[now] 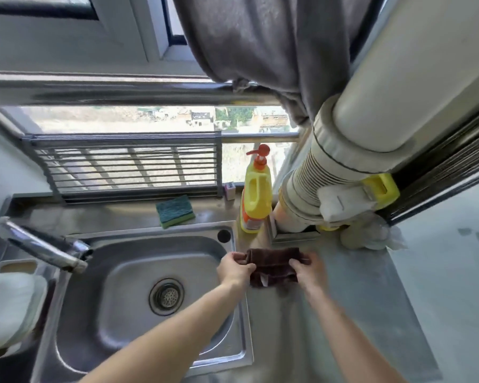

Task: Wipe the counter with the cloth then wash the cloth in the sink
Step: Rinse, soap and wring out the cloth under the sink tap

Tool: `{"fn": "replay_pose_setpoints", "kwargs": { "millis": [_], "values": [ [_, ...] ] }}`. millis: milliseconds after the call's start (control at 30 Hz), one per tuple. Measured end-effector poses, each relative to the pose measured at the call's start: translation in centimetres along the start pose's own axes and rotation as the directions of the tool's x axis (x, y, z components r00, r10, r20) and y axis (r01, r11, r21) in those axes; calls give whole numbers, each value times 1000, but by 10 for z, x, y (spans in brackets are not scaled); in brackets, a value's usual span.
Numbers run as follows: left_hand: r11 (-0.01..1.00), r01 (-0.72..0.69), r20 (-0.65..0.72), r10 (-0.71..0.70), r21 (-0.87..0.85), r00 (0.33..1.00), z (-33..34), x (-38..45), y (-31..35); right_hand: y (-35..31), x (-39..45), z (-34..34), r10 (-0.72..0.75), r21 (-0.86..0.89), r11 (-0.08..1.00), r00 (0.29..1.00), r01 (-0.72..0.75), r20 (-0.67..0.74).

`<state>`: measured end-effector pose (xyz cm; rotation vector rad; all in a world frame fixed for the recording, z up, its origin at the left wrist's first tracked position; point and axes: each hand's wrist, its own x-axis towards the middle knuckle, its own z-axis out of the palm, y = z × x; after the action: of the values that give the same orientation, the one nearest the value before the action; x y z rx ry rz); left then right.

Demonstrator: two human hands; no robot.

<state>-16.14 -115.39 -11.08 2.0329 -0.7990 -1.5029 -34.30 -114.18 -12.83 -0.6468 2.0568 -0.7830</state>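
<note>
A dark brown cloth (273, 268), folded, lies on the steel counter (343, 313) just right of the sink (138, 255). My left hand (234, 268) pinches its left edge. My right hand (306, 269) grips its right edge. A small white label shows at the cloth's near edge. The sink basin is bare steel with a round drain (166, 296) in the middle, and no water is running.
A chrome tap (43, 247) reaches over the sink from the left. Behind the sink lie a green sponge (174, 211) and a yellow pump bottle (256, 200). A thick white pipe (329, 172) and a crumpled bag (371, 233) crowd the back right corner.
</note>
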Motion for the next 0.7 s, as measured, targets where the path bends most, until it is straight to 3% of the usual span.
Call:
{"fn": "replay_pose_setpoints", "kwargs": {
  "millis": [100,167,233,267,300,367,400,433,500,600,700],
  "values": [
    [999,-3,22,3,-41,1000,8,17,2,-7,17,-8,-19,-3,1000,999,19,47],
    [994,-80,57,84,-69,995,9,26,4,-7,28,-12,-80,24,997,990,77,112],
    [963,-260,78,265,-71,961,7,30,5,-4,35,-18,-214,56,977,965,207,155],
    [914,-405,65,404,-6,912,4,31,4,0,40,-21,-317,36,948,937,315,145],
    [821,-560,62,556,116,829,0,32,2,3,41,-24,-421,-18,904,896,427,142],
    [486,-780,188,788,394,586,-10,37,-3,13,43,-30,-557,-173,794,811,583,177],
    [273,-820,316,825,503,468,-16,39,-6,20,43,-32,-586,-255,735,777,629,228],
    [84,-815,455,795,573,402,-20,42,-9,26,42,-34,-582,-333,683,759,651,290],
    [-137,-766,622,681,628,388,-25,42,-15,39,43,-36,-565,-450,574,729,684,388],
    [-163,-746,657,616,646,434,-23,33,-15,41,43,-37,-638,-490,477,671,730,378],
    [-205,-789,734,552,580,396,-15,23,-15,39,36,-34,-700,-499,290,537,817,471]
  ]
}}
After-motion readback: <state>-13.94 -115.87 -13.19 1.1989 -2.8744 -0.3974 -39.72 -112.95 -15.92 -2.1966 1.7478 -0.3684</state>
